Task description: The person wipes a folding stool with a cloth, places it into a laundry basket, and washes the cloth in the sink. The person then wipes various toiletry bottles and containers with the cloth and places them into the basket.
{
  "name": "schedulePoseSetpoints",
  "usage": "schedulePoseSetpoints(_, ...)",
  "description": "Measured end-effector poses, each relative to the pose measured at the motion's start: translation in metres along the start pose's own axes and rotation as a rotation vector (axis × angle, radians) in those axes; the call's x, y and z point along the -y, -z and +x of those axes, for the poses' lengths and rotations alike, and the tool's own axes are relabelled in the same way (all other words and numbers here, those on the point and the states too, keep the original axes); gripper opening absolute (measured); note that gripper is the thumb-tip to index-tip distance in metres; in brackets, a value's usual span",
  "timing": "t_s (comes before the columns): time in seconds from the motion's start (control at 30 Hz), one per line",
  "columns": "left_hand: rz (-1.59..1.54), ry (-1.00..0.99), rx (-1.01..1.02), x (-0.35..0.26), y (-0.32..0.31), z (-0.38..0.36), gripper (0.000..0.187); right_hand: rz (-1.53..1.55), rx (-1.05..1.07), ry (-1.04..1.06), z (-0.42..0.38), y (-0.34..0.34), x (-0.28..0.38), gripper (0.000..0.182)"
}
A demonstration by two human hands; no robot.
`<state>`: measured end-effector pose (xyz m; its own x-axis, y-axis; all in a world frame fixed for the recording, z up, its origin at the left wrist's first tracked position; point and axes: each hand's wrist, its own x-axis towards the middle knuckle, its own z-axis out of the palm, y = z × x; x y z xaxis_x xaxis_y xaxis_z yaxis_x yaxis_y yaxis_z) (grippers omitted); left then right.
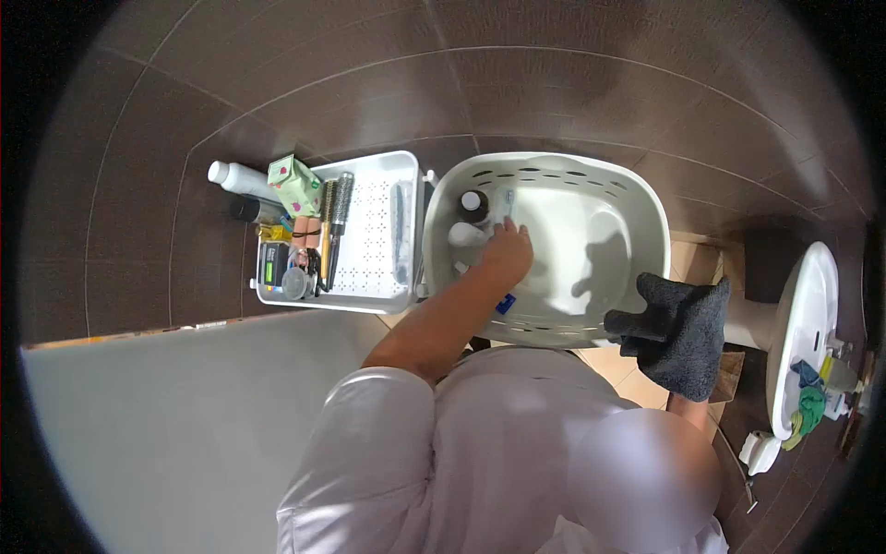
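Note:
My left hand (510, 254) reaches into a large off-white plastic laundry basket (651, 217). Its fingers close at the lower end of a slim, clear, pale-blue item (505, 203), possibly a packaged toothbrush. Beside it stand a dark bottle with a white cap (472, 205) and a white bottle (464, 234). A small blue item (505, 304) lies near the basket's front wall. At the basket's right rim, my right hand is covered by a dark grey cloth (683, 332) that it holds; the fingers are hidden beneath it.
Left of the basket, a white perforated tray (369, 198) holds round hairbrushes (341, 212), a green patterned pouch (295, 186), a clear jar (296, 283) and a long pale-grey item (401, 231). A white sink (792, 342) with cloths and a bottle stands right. Dark tiled wall (554, 83) rises behind.

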<state>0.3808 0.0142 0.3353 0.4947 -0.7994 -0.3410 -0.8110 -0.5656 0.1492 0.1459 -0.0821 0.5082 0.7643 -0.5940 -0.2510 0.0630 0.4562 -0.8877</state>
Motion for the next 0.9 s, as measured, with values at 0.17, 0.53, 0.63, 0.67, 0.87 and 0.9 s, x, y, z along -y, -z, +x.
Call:
schedulePoseSetpoints(0.17,-0.468,0.212,-0.320,0.065,0.098,-0.046,0.025,0.110,0.077,-0.052,0.002,-0.012,0.018,0.069)
schedulePoseSetpoints(0.53,-0.546,0.545,-0.146,0.176,0.026,-0.064,0.070,0.388,0.048,0.037,0.014,-0.045,0.026,0.064)
schedulePoseSetpoints(0.63,-0.410,0.590,-0.337,0.175,0.034,-0.076,0.071,0.256,0.081,0.101,0.024,-0.050,0.018,0.055)
schedulePoseSetpoints(0.67,-0.583,0.537,-0.343,0.183,0.043,-0.083,0.070,0.187,0.091,0.118,0.028,-0.049,0.014,0.052)
schedulePoseSetpoints(0.87,-0.577,-0.155,-0.290,0.110,0.138,-0.142,0.060,-0.904,0.264,0.301,0.059,-0.027,-0.026,0.040)
schedulePoseSetpoints(0.9,-0.506,-0.332,-0.255,0.088,0.147,-0.147,0.060,-1.114,0.326,0.335,0.063,-0.022,-0.034,0.039)
